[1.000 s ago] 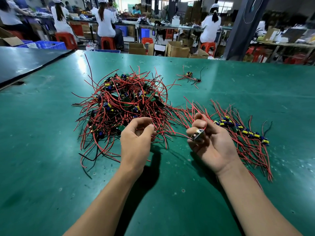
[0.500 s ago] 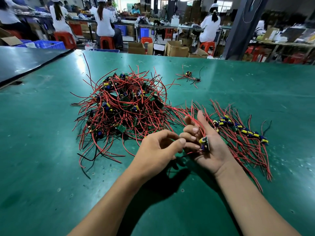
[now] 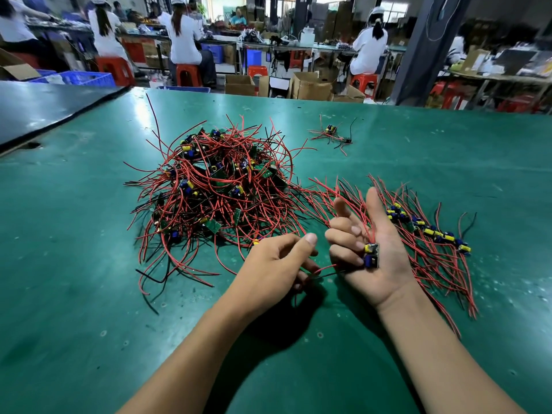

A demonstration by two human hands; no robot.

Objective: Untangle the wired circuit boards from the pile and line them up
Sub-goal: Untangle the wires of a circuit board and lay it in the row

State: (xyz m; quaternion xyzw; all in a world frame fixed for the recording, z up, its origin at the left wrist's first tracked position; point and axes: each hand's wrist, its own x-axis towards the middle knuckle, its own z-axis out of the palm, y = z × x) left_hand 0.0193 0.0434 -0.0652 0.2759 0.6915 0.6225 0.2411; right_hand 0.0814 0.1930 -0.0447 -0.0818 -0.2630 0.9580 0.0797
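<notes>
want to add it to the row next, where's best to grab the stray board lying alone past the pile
Pinch the stray board by its body, where the yellow and blue parts stand up, coming from above. Its wires splay flat on the green table all round it, so a wire end would likely drag; the body looks the only firm, raised part.

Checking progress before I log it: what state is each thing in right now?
Pile: tangled.
Row: boards lined up, right of the pile.
Board: lying in right hand, fingers curled on it.
Wires: pinched by left hand, running toward the right hand.
Stray board: lying apart, beyond the pile.
</notes>
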